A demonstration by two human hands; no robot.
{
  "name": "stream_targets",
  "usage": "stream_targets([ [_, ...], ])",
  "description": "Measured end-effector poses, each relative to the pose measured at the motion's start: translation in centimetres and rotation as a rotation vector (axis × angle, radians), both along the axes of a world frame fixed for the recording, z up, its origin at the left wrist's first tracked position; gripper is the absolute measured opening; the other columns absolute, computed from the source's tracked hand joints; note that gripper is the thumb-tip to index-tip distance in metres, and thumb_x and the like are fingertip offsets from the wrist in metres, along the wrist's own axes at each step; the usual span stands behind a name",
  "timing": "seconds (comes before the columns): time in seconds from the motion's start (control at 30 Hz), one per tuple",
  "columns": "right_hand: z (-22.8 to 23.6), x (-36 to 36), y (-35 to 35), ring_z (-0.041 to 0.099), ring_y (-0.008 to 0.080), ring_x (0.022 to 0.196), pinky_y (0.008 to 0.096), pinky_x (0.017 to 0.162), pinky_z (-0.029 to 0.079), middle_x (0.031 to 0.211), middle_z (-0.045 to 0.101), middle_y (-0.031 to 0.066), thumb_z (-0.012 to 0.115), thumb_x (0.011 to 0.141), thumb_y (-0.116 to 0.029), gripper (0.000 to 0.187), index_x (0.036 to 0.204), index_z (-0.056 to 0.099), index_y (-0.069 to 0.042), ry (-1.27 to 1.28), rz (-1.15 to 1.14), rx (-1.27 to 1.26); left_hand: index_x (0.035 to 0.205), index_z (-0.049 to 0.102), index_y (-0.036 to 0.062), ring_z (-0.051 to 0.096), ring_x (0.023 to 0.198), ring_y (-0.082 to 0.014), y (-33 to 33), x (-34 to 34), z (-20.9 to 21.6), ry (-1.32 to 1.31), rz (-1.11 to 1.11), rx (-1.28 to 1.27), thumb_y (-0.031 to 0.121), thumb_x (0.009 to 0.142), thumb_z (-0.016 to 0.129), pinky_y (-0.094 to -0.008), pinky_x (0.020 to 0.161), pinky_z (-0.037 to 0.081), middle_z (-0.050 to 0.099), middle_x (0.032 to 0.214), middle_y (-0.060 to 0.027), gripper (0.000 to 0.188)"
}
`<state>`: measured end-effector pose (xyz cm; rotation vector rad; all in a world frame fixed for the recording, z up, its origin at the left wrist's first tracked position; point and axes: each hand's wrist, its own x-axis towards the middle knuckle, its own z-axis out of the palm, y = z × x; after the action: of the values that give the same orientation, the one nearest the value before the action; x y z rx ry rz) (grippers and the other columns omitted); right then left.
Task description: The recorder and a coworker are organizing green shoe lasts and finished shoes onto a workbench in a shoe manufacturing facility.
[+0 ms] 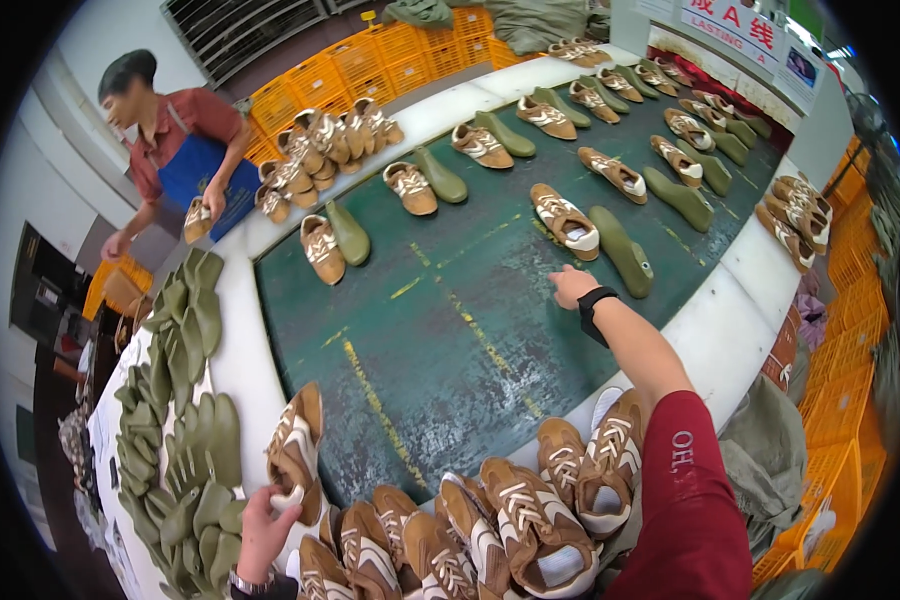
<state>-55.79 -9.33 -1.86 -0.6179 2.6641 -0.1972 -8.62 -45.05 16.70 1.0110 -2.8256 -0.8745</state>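
My left hand (pixel 267 530) grips the heel edge of a brown sneaker (pixel 300 440) with white laces, tilted toe up at the near left edge of the green table surface (pixel 390 350). Stretched out over that surface, my right hand (pixel 573 287) has its fingers extended and holds nothing. Just beyond those fingers stands another brown sneaker (pixel 565 222), with an olive-green shoe last (pixel 622 252) to its right. Heaped along the near edge, several brown and white sneakers (pixel 530 525) sit between my arms.
Pairs of sneakers and lasts stand in rows on the green surface. A pile of lasts (pixel 205 440) lies at the left, and stacked sneakers (pixel 325 145) sit on the far white rim. A person in a blue apron (pixel 232 200) holds a sneaker; orange crates (pixel 370 70) stand behind.
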Motion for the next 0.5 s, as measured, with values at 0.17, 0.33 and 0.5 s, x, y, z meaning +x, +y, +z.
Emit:
stream_targets([
  [0.17,9.4,7.6,-8.2,0.058,0.0312,0.091,0.0394,0.079,0.046,0.096,0.062,0.0139,0.054,0.074,-0.018,0.032,0.104,0.06,-0.008,-0.062,0.598,-0.438,0.107,0.05,0.0003,0.056,0.083,-0.0139,1.7,-3.6,0.0,0.091,-0.106,0.322,0.01,0.079,0.062,-0.0255,0.068,0.047,0.057,0.09,-0.0068,0.032],
  [0.33,17.2,21.0,-12.0,0.06,0.0343,0.084,0.0412,0.074,0.047,0.088,0.063,0.0179,0.062,0.073,-0.044,0.059,0.119,0.046,-0.01,-0.22,0.749,-0.673,0.108,0.048,0.0003,0.059,0.086,-0.0175,8.2,-10.9,0.3,0.168,-0.369,0.236,0.007,0.077,0.063,-0.03,0.073,0.048,0.06,0.092,-0.0101,0.035],
  [0.5,13.0,18.4,-11.1,0.06,0.0327,0.084,0.0386,0.074,0.048,0.086,0.062,0.017,0.065,0.066,-0.035,0.04,0.092,0.06,-0.006,-0.148,0.558,-0.505,0.117,0.047,0.0034,0.048,0.109,-0.0252,11.4,-12.1,2.1,0.355,-0.522,0.039,0.014,0.074,0.066,-0.0316,0.08,0.046,0.047,0.118,-0.0166,0.048],
])
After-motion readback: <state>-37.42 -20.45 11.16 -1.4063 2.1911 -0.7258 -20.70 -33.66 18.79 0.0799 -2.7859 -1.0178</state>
